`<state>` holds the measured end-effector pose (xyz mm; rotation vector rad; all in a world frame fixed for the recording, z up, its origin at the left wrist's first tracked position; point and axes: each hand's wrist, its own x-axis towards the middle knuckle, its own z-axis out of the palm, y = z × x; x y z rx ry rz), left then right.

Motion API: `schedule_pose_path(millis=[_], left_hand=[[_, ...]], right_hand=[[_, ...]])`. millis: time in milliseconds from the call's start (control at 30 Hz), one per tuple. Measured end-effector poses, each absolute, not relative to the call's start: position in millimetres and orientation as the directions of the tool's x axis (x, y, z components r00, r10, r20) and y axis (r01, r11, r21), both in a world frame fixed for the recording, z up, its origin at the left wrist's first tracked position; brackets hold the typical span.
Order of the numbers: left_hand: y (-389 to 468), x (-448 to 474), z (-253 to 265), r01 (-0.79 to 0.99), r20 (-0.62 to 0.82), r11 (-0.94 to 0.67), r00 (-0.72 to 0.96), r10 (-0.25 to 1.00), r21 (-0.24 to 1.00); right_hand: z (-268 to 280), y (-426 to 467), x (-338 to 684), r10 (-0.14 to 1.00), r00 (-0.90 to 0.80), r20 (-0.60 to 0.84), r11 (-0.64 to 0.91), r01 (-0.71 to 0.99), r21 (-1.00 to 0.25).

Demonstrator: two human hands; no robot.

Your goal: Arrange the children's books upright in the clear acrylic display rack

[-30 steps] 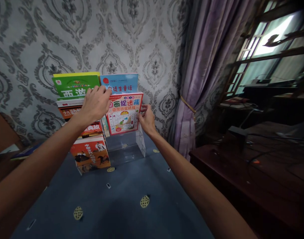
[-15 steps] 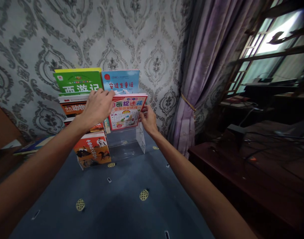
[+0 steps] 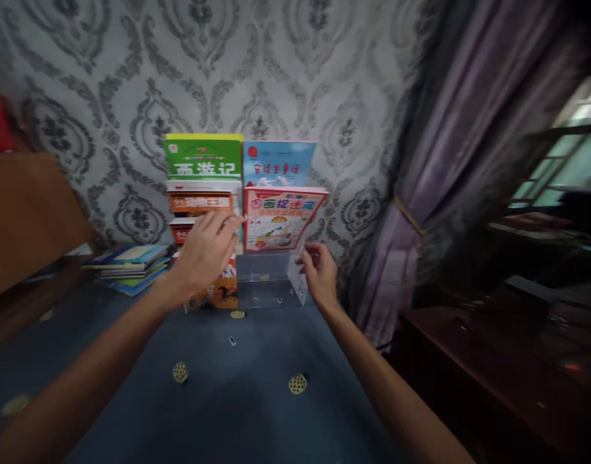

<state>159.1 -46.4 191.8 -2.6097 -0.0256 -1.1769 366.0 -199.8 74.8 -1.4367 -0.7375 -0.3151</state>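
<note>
A clear tiered book rack [image 3: 263, 293] stands against the wall. In its right column a red-bordered picture book [image 3: 278, 222] leans in front of a blue storybook [image 3: 280, 158]. The left column bears a green book [image 3: 203, 153], an orange animal book [image 3: 203, 202] and an orange-brown book [image 3: 226, 293] at the bottom. My left hand [image 3: 209, 248] hovers before the left column, fingers loosely bent and apart, fingertips near the picture book's left edge. Beside the rack's right side is my right hand [image 3: 320, 274], its fingers half curled and parted, holding nothing.
Several thin books lie stacked [image 3: 135, 264] left of the rack. A brown box-like object [image 3: 31, 219] stands at far left. The blue patterned tablecloth [image 3: 247, 412] spreads in front. To the right hang a purple curtain [image 3: 396, 258] and a dark red desk [image 3: 488, 361] with cables.
Both hands have come off the red-bordered picture book, which now rests in the rack's right column. My right hand has dropped lower. The camera view has swung left.
</note>
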Motion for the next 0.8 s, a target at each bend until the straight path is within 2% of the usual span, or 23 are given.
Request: schedule_pose_path(millis=[100, 200, 300, 333, 433, 600, 800], left_hand=[[-30, 120, 138, 0.186, 0.774, -0.973, 0.633, 0.016, -0.133], [6, 82, 86, 0.314, 0.774, -0.949, 0.606, 0.183, -0.021], [57, 56, 53, 0.547, 0.618, -0.836, 0.646, 0.449, 0.036], [76, 52, 47, 0.646, 0.551, -0.762, 0.622, 0.556, 0.039], [130, 53, 44, 0.753, 0.506, -0.655, 0.545, 0.669, 0.056], [200, 78, 53, 0.802, 0.398, -0.596, 0.538, 0.743, 0.031], [234, 99, 45, 0.803, 0.275, -0.596, 0.572, 0.773, 0.007]], right_hand=[[37, -210, 325, 0.444, 0.714, 0.541, 0.078, 0.571, -0.817], [6, -218, 286, 0.650, 0.637, 0.414, 0.019, 0.531, -0.847], [-9, -218, 252, 0.783, 0.561, 0.270, -0.053, 0.492, -0.869], [-12, -216, 243, 0.808, 0.536, 0.244, -0.069, 0.498, -0.865], [-14, -208, 222, 0.847, 0.478, 0.233, -0.080, 0.548, -0.833], [-21, -202, 216, 0.845, 0.493, 0.207, -0.116, 0.548, -0.828], [-30, -201, 226, 0.842, 0.510, 0.177, -0.147, 0.531, -0.834]])
